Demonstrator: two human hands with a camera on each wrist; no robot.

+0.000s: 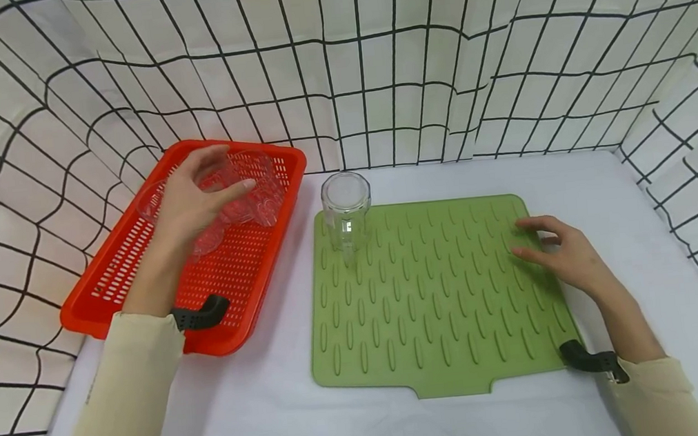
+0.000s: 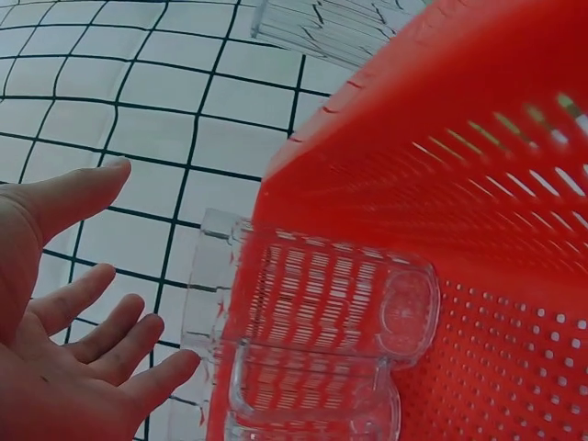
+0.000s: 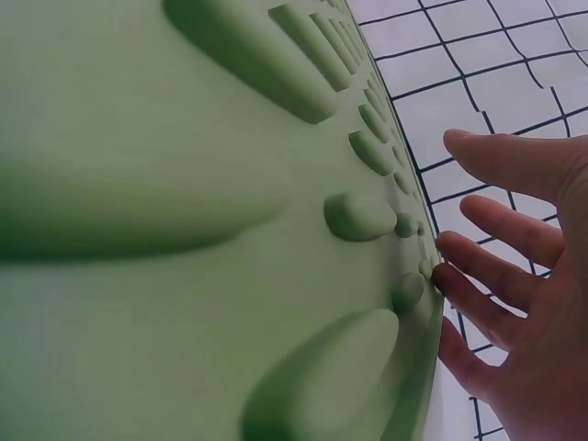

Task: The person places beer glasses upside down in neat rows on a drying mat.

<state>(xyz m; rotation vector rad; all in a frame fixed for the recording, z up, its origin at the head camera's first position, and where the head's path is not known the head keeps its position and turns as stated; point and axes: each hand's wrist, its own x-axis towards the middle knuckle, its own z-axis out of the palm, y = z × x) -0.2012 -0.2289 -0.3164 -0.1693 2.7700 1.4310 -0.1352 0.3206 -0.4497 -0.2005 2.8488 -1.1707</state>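
Observation:
My left hand (image 1: 188, 203) hovers over the far part of a red plastic basket (image 1: 222, 340), fingers spread and holding nothing. Under and beside it, several clear glass mugs (image 1: 266, 201) lie in the basket, partly hidden by the hand. In the left wrist view, two of these glass mugs (image 2: 335, 299) lie side by side near the fingertips. A clear glass mug (image 1: 347, 211) stands upside down at the far left corner of a green drying mat (image 1: 430, 294), its handle facing me. Over the mat's right edge, my right hand (image 1: 567, 258) is relaxed, with nothing between fingers and thumb.
A white cloth with black grid lines (image 1: 373, 70) rises behind and on both sides of the white table (image 1: 267, 419). The basket's raised rim stands left of the mat, with a strip of table between them. Dark straps circle both wrists.

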